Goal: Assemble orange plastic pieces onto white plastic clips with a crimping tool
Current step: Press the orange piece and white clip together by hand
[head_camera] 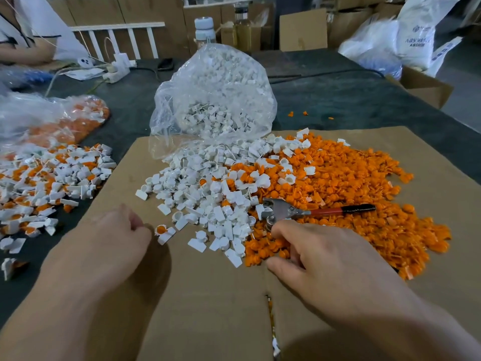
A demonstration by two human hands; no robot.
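Note:
A pile of white plastic clips [208, 194] spills from a clear bag [216, 100] onto the cardboard sheet [208, 295]. To their right lies a wide heap of orange plastic pieces [351, 183]. The crimping tool [286, 211], with a metal head and red handles, lies on the heap, held by no hand. My right hand [320, 259] reaches over the heap's near edge, thumb and fingers spread apart, index fingertip at the tool's head. My left hand [117, 230] rests on the cardboard with fingers curled under; one white clip with an orange piece in it [164, 231] lies just beside its fingertips.
On the dark table [338, 100] at the left sits a pile of clips fitted with orange pieces [52, 183] and a bag of orange parts [65, 121]. Another person's arm [20, 52], a power strip [117, 71], bottles and cardboard boxes stand at the back.

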